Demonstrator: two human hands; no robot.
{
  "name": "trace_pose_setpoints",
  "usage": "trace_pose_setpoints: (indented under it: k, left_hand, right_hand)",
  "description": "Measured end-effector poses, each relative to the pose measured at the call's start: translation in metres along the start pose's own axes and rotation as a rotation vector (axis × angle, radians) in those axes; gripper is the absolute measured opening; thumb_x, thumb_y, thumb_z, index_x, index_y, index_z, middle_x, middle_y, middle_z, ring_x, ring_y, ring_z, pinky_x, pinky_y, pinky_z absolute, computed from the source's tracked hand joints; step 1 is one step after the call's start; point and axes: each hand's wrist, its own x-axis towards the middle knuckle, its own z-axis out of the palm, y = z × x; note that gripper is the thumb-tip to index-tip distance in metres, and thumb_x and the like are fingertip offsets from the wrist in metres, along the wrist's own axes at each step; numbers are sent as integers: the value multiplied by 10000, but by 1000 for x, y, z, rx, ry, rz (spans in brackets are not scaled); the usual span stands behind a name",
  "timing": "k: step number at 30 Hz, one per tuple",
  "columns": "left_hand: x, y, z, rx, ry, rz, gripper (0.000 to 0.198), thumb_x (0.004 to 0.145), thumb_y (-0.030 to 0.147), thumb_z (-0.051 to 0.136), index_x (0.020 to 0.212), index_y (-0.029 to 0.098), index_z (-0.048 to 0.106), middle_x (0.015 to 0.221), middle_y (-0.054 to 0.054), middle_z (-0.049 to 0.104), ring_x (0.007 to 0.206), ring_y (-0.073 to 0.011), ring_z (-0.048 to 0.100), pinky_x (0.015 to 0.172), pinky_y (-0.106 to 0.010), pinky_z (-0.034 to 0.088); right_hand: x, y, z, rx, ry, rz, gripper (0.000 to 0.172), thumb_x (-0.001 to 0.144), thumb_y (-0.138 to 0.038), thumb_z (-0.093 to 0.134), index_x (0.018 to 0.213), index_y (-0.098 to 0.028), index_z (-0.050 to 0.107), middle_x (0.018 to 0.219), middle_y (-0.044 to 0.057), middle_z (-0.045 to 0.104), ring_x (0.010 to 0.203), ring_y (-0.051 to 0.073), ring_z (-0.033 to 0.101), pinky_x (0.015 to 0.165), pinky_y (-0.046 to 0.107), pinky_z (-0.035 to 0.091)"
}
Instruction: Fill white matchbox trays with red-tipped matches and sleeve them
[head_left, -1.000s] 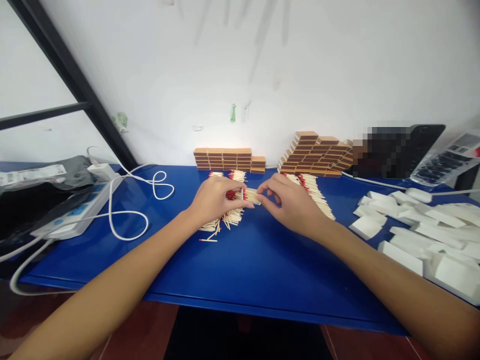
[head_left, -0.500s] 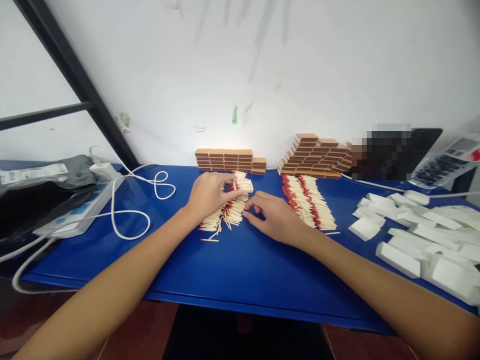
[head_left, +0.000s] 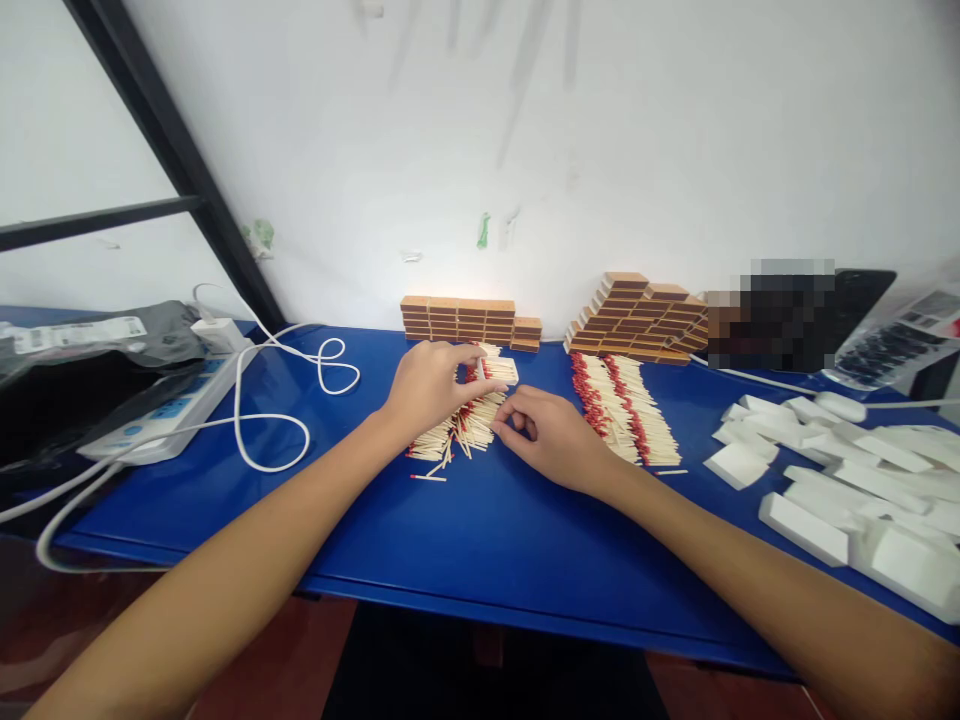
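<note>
Between its thumb and fingers, my left hand [head_left: 433, 388] grips a small white tray [head_left: 505, 371] with matches in it, above a loose pile of red-tipped matches [head_left: 469, 430]. My right hand [head_left: 551, 435] is at the right edge of that pile, thumb and index finger brought together; anything between the fingertips is too small to make out. Two neat rows of matches [head_left: 622, 410] lie to the right of my right hand. One single match [head_left: 428, 478] rests in front of the loose pile.
Stacked brown matchboxes [head_left: 459, 320] and a taller stack [head_left: 637, 318] stand against the wall. Many white trays [head_left: 847, 470] lie at the right. A power strip [head_left: 165, 410], white cables [head_left: 274, 417] and a dark plastic bag [head_left: 97, 360] are at the left. A phone [head_left: 862, 310] leans at the back right.
The whole view has shifted slightly, so things appear a little farther right. My left hand still grips the tray, and my right fingertips are closer together beside the pile.
</note>
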Motion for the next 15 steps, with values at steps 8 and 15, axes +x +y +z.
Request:
trace_pose_setpoints:
  k: [8,15]
  left_hand:
    - [0,-1,1,-8,-6,0,412,847,598,806,1051,240,815,904,-57,820,823,-247,769,767,-362,559]
    - [-1,-1,2,2,-7,0,416,843,607,805,1026,234,815,910,-55,820,822,-245,767,760,-357,553]
  right_hand:
    - [0,-2,2,6,-5,-4,100,942,-236,652,848,-204,671,785,-2,595,654,134,524,629,283,387]
    - [2,-2,3,-9,-19,13,93,922,-182,641,834,-201,667,795,-4,595,659,127,521,637,274,378]
